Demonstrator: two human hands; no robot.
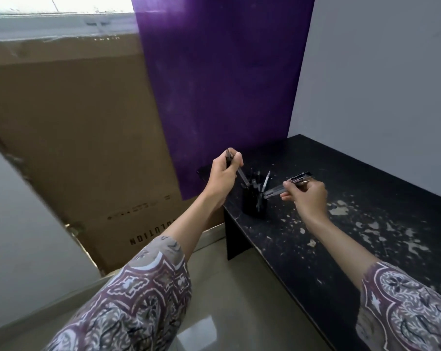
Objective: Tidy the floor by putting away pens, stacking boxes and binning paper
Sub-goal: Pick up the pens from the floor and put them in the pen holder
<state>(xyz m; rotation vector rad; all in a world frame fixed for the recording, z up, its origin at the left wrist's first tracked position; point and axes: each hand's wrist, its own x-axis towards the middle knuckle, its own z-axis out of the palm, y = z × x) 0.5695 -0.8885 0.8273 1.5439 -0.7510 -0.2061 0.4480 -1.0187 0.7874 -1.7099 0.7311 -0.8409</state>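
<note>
A black pen holder [254, 205] stands near the left end of a low black bench [346, 214], with several pens sticking out of it. My left hand [224, 173] grips a dark pen [239, 172] that slants down, its lower end at the holder's mouth. My right hand [306, 196] holds a small bunch of pens [288, 185] just right of the holder, their tips pointing left toward it.
A large brown cardboard box [70, 138] leans against the wall at the left. A purple sheet [222, 79] hangs behind the bench's left end. The bench top is flecked with pale paint chips. Pale tiled floor [214, 287] lies below between my arms.
</note>
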